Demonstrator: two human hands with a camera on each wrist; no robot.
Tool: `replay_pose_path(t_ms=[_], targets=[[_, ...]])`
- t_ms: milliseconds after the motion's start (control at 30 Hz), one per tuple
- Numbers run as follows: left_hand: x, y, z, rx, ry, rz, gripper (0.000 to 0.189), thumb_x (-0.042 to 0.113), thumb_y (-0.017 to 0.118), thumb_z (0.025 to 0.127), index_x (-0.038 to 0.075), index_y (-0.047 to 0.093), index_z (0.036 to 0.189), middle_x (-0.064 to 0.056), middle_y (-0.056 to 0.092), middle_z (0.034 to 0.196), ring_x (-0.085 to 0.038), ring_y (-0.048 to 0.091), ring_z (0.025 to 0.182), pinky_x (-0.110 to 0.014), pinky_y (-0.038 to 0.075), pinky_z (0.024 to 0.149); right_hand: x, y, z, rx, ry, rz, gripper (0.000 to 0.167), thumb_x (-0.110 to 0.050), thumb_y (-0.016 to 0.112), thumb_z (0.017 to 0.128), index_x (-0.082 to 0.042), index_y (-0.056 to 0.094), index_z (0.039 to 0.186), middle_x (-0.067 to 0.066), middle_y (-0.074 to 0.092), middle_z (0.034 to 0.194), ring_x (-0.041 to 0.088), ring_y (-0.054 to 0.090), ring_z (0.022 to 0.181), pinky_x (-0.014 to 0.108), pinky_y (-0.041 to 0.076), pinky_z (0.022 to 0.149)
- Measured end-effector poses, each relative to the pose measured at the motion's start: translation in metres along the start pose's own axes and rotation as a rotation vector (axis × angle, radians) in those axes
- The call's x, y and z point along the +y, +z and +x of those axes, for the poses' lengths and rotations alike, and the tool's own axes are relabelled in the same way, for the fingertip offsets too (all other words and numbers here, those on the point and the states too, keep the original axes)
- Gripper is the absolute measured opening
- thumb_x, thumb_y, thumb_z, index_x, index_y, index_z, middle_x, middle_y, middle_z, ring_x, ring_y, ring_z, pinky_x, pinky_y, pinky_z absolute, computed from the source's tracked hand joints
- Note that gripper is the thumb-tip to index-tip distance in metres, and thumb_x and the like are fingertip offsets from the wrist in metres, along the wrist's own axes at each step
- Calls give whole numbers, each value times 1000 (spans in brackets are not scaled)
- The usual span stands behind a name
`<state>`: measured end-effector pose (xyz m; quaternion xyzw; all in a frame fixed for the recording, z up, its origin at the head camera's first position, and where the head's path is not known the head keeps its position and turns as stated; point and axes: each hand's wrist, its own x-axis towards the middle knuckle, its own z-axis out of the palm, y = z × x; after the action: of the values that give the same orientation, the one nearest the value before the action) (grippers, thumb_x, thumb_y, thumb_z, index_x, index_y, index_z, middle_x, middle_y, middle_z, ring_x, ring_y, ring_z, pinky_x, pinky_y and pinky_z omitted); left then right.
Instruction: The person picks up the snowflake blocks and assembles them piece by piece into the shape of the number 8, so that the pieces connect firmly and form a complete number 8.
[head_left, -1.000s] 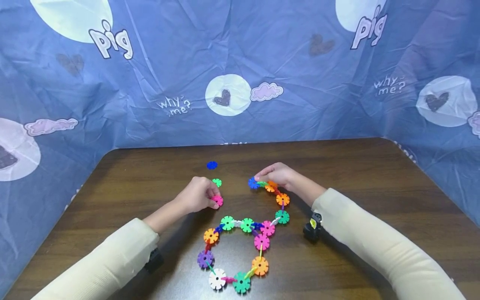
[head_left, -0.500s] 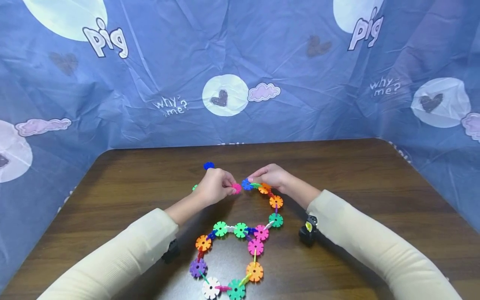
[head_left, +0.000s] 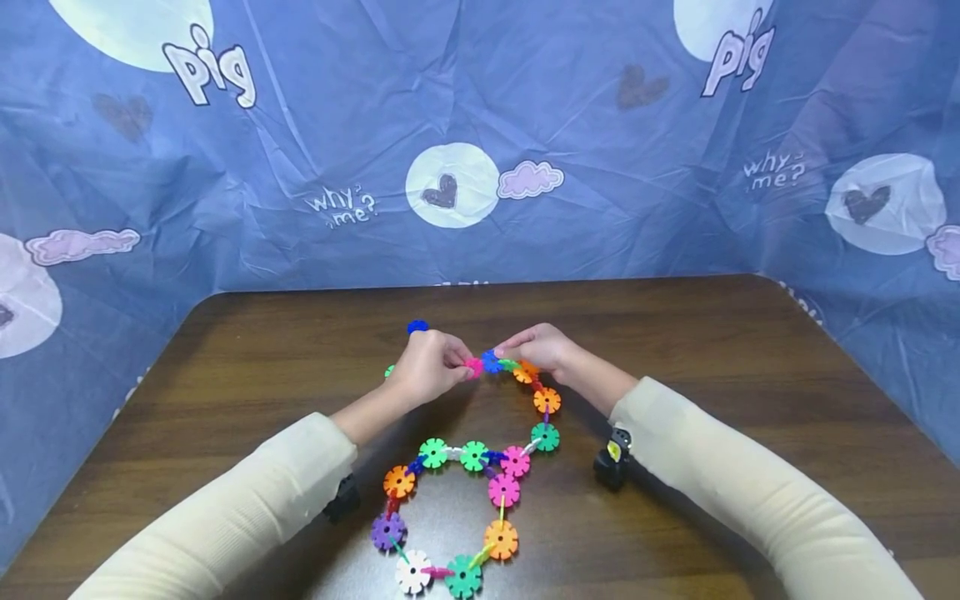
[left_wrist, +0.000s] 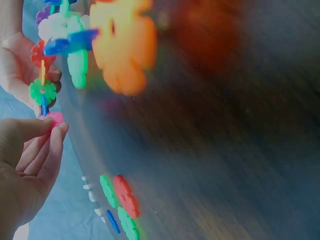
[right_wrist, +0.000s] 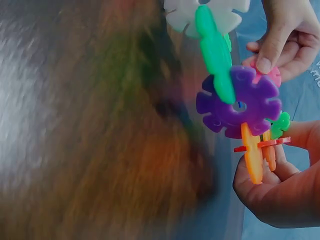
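My left hand (head_left: 429, 368) pinches a pink notched plastic disc (head_left: 473, 367) between thumb and fingertips. Just right of it, my right hand (head_left: 547, 348) holds the end of a chain of interlocking discs, by a blue disc (head_left: 491, 362). The pink disc's edge meets the blue one; whether they are slotted together is too small to tell. From there the chain curves through an orange disc (head_left: 547, 401) and a teal disc (head_left: 545, 437) to a closed ring nearer me. In the right wrist view, a purple disc (right_wrist: 240, 102) partly hides the pinched pink disc (right_wrist: 270, 75).
The ring's white disc (head_left: 413, 572) and purple disc (head_left: 388, 531) lie near the front of the brown table (head_left: 675, 333). A loose blue disc (head_left: 417, 327) lies behind my left hand, with a green disc (head_left: 389, 372) partly hidden. A blue printed cloth (head_left: 600, 242) hangs behind.
My left hand has carried the pink disc right and away from me to the blue disc. The gap between the two discs has closed. My right hand keeps its hold.
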<state>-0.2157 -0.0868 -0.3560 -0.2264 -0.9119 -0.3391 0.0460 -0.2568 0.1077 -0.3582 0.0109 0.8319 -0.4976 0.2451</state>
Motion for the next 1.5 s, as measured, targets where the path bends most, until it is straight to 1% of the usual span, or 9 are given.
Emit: replay_pose_path(t_ms=[233, 433, 600, 800, 933, 1033, 1200, 1333, 1500], targets=[[3, 0, 1, 23, -33, -14, 7, 5, 78, 77, 0, 73, 76, -12, 74, 73, -13, 69, 60, -18, 54, 53, -7, 7, -4, 55, 36, 19, 33, -23, 67, 90, -2, 68, 115, 15, 59, 132, 28, 53, 122, 45, 40, 110], [1, 2, 0, 85, 5, -7, 7, 3, 77, 77, 0, 73, 72, -11, 74, 69, -12, 67, 57, -17, 52, 50, -12, 15, -2, 81, 43, 51, 30, -19, 66, 90, 0, 69, 113, 15, 62, 127, 20, 55, 106, 32, 45, 93], [-1, 4, -1, 98, 27, 9, 7, 3, 77, 78, 2, 74, 72, -9, 73, 69, -10, 66, 57, -16, 52, 51, -8, 16, 0, 51, 45, 66, 31, -20, 64, 91, -2, 68, 116, 14, 61, 130, 19, 54, 107, 30, 46, 91], [-4, 0, -1, 26, 104, 16, 6, 4, 79, 76, 2, 73, 75, -9, 74, 70, -12, 68, 60, -18, 54, 55, -8, 5, 1, -123, 14, 15, 33, -19, 60, 94, -3, 64, 123, 13, 61, 130, 21, 58, 112, 37, 48, 101], [-3, -6, -1, -19, 115, 14, 8, 7, 79, 77, 2, 74, 81, -10, 75, 75, -14, 70, 66, -21, 58, 61, -12, -1, 4, -255, -35, 45, 35, -16, 59, 95, 2, 61, 125, 9, 70, 112, 16, 62, 100, 32, 50, 96], [-7, -11, -2, -55, 103, 21, 14, 9, 80, 77, 1, 74, 86, -11, 76, 82, -17, 72, 73, -25, 60, 67, -13, -3, 5, -270, -31, 45, 35, -15, 61, 94, 2, 62, 124, 8, 71, 110, 17, 62, 102, 34, 49, 99], [-26, -32, -13, -164, 47, 131, 21, 10, 82, 75, 2, 73, 92, -11, 75, 89, -20, 72, 79, -29, 60, 70, -10, -5, 6, -265, -10, 49, 36, -15, 59, 95, 1, 59, 127, 15, 61, 132, 21, 58, 120, 41, 39, 113], [-37, -45, -25, -254, 1, 234, 23, 9, 82, 73, 3, 73, 93, -9, 75, 89, -20, 70, 81, -31, 59, 72, -6, -9, 7, -260, 2, 55, 36, -14, 59, 95, 1, 59, 128, 14, 61, 133, 15, 60, 110, 37, 42, 111], [-45, -48, -35, -276, 27, 265, 20, 5, 81, 74, 2, 73, 92, -9, 74, 88, -20, 68, 82, -33, 58, 75, -3, -12, 9, -253, 25, 77, 36, -14, 60, 95, 1, 59, 127, 13, 63, 130, 10, 63, 99, 33, 46, 105]])
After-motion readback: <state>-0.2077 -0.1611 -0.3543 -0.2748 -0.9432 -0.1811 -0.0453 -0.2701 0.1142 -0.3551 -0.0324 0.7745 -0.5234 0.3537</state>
